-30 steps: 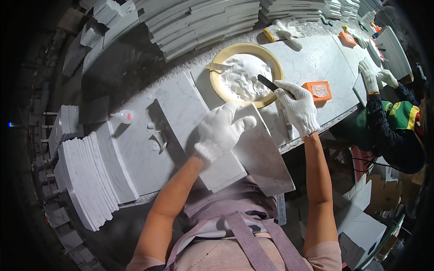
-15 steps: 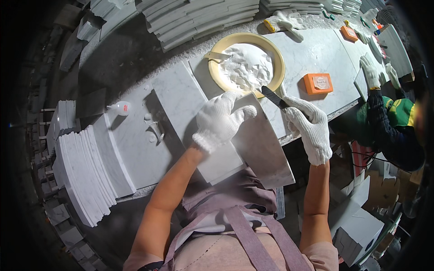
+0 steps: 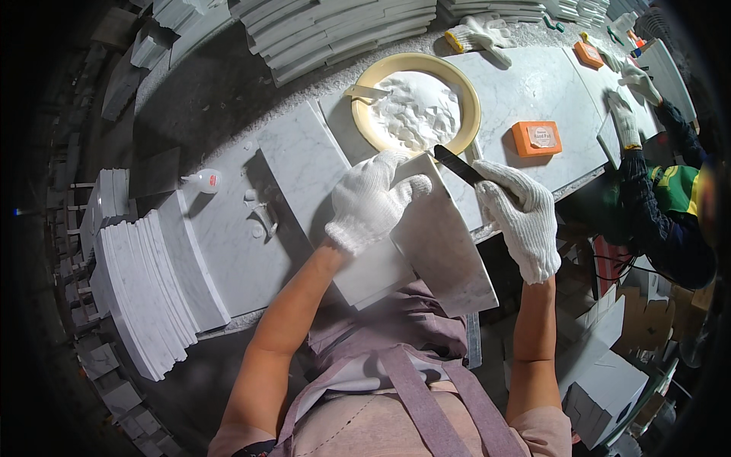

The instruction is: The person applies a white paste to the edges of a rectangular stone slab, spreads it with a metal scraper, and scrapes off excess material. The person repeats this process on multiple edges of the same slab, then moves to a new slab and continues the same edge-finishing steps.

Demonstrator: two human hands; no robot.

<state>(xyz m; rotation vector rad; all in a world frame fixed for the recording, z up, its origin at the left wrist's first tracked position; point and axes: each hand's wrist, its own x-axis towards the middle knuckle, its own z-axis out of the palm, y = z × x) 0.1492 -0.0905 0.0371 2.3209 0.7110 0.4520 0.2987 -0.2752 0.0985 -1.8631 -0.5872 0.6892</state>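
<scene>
My left hand [image 3: 369, 199], in a white knit glove, grips a grey marble tile [image 3: 445, 244] by its upper part, thumb over the face. The tile is tilted, its lower end jutting past the table edge toward me. Also gloved, my right hand [image 3: 521, 213] is closed around a dark flat file [image 3: 455, 165]. The file's tip is at the tile's upper right corner; whether it touches cannot be told. Under my left forearm lies another pale marble slab [image 3: 373, 270]. Just beyond both hands stands a yellow basin [image 3: 474, 114] of white powder, with a scraper [image 3: 367, 93] resting at its rim.
A row of upright tiles [image 3: 141, 297] and a small squeeze bottle [image 3: 204, 180] are at left. Stacked slabs [image 3: 335, 34] stand behind. An orange box [image 3: 536, 139] and spare gloves [image 3: 481, 38] lie at right, where a co-worker's gloved hand [image 3: 624, 122] holds a slab.
The file in my right hand has moved slightly left and up by the tile's corner. My left hand and tile stay nearly still. One co-worker's hand has moved farther away.
</scene>
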